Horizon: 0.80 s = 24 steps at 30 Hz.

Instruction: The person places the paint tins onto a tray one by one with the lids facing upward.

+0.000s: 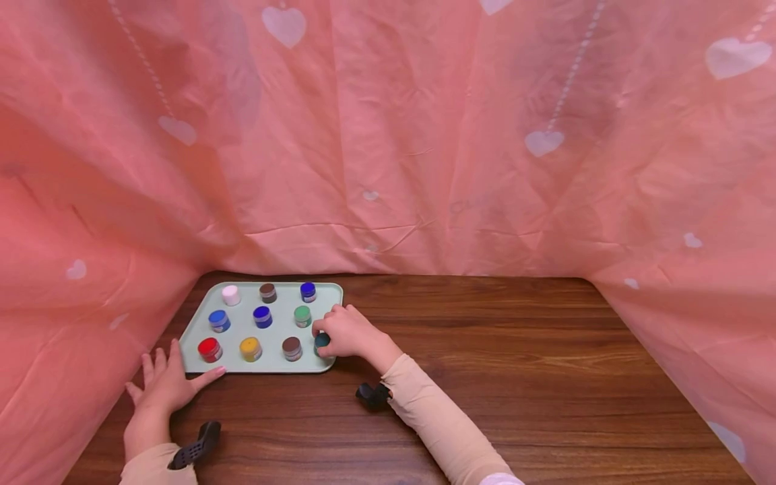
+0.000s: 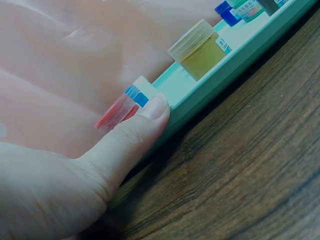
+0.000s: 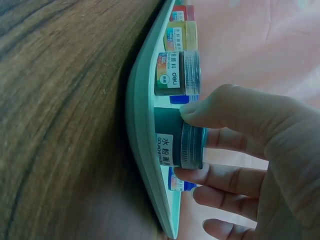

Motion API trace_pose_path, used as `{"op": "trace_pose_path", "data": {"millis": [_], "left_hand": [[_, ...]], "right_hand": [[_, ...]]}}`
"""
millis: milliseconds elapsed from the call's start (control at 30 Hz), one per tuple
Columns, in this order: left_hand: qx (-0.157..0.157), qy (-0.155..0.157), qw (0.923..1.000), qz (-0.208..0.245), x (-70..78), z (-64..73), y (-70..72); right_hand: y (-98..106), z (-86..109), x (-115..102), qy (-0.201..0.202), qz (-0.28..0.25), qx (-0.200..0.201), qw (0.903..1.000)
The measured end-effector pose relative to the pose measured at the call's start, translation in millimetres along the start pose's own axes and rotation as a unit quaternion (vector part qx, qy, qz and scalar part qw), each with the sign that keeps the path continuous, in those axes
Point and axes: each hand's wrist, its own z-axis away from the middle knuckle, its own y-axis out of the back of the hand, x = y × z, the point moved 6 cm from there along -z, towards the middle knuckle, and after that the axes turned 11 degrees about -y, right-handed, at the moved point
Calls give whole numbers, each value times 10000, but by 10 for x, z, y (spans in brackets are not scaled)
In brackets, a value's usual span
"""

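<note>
Small paint jars stand in rows on a pale green tray [image 1: 273, 367] at the back left of the table. My right hand [image 1: 348, 333] pinches a dark teal paint jar [image 3: 170, 135] by its lid at the tray's front right corner, thumb on one side and fingers on the other. The jar's base sits on the tray. My left hand [image 1: 164, 384] lies at the tray's front left corner with its fingers spread, its thumb touching the rim beside the red paint jar [image 1: 209, 349]. A yellow paint jar [image 1: 250, 349] and a brown paint jar [image 1: 292, 348] complete the front row.
Behind are blue [image 1: 219, 320], dark blue [image 1: 263, 316] and green jars [image 1: 302, 316]; the back row holds white [image 1: 230, 294], dark brown [image 1: 268, 292] and another blue jar [image 1: 308, 291]. Pink curtain [image 1: 424, 168] encloses the wooden table [image 1: 485, 350] at back and sides.
</note>
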Motion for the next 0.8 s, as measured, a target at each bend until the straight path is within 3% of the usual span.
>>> {"op": "trace_pose_path", "data": {"millis": [800], "left_hand": [[-46, 13, 10000, 25, 1, -3, -3]], "right_hand": [[17, 24, -7, -142, 51, -95, 9998]]}}
